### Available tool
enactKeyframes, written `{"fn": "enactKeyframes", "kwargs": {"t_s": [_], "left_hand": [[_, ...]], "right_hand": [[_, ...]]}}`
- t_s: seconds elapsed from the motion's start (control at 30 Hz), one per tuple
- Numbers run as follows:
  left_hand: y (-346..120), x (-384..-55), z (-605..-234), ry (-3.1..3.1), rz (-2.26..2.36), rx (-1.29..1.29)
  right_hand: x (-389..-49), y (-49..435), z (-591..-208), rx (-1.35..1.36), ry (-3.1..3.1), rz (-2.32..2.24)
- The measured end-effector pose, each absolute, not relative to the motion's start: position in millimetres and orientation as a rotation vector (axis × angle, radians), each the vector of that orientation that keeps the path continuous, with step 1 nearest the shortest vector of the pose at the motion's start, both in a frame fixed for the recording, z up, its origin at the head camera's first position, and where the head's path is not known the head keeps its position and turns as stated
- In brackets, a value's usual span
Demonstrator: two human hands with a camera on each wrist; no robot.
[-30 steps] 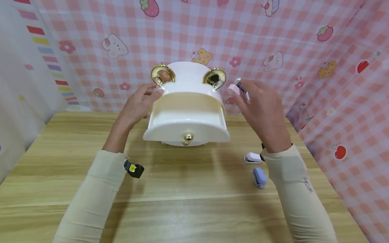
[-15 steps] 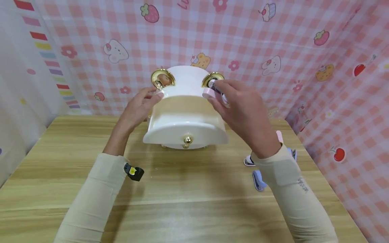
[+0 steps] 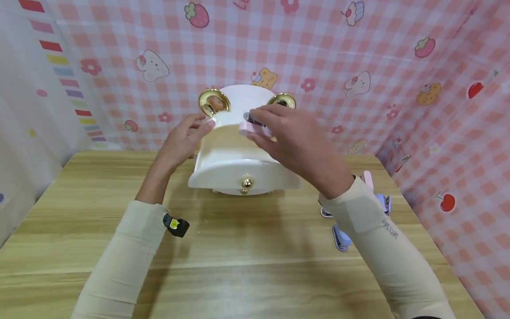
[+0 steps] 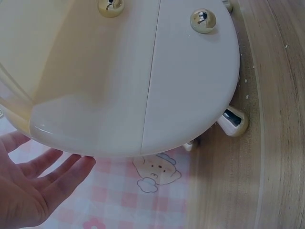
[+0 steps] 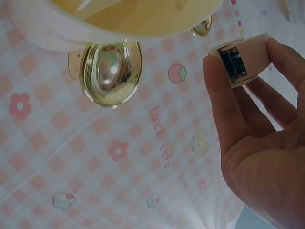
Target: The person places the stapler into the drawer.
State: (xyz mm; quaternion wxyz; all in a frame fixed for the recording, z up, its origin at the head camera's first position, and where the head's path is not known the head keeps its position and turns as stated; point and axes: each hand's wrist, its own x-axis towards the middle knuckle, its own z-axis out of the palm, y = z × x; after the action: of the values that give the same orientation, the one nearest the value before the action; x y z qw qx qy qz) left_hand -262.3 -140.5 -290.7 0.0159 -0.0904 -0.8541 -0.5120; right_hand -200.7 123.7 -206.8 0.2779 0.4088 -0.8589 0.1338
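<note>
A white rounded box (image 3: pixel 246 99) with gold ears stands at the back middle of the table, its upper drawer (image 3: pixel 219 177) pulled out. My right hand (image 3: pixel 300 139) pinches a small pink stapler (image 3: pixel 253 129) between thumb and fingers, over the drawer in the head view. The right wrist view shows the stapler (image 5: pixel 259 53) between fingertips, its dark metal end visible. My left hand (image 3: pixel 181 139) is at the box's left side, thumb near the top edge below the left ear. In the left wrist view, the extended fingers (image 4: pixel 66 176) touch the box's curved side.
On the right of the table lie a blue stapler (image 3: pixel 341 238), a white one (image 3: pixel 326 212) partly behind my right sleeve, a purple-blue one (image 3: pixel 384 202) and a pink one (image 3: pixel 368 179). A checked pink curtain (image 3: pixel 318 53) hangs close behind the box.
My right hand has moved left with the pink stapler, from beside the right gold ear to over the pulled-out drawer. My left hand stays at the box's side.
</note>
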Motion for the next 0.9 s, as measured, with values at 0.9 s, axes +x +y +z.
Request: {"fn": "enactKeyframes", "kwargs": {"t_s": [0.9], "left_hand": [[-133, -261, -290, -2.662, -1.615, -0.295]], "right_hand": [[-240, 91, -209, 1.439, -2.673, 0.301]]}}
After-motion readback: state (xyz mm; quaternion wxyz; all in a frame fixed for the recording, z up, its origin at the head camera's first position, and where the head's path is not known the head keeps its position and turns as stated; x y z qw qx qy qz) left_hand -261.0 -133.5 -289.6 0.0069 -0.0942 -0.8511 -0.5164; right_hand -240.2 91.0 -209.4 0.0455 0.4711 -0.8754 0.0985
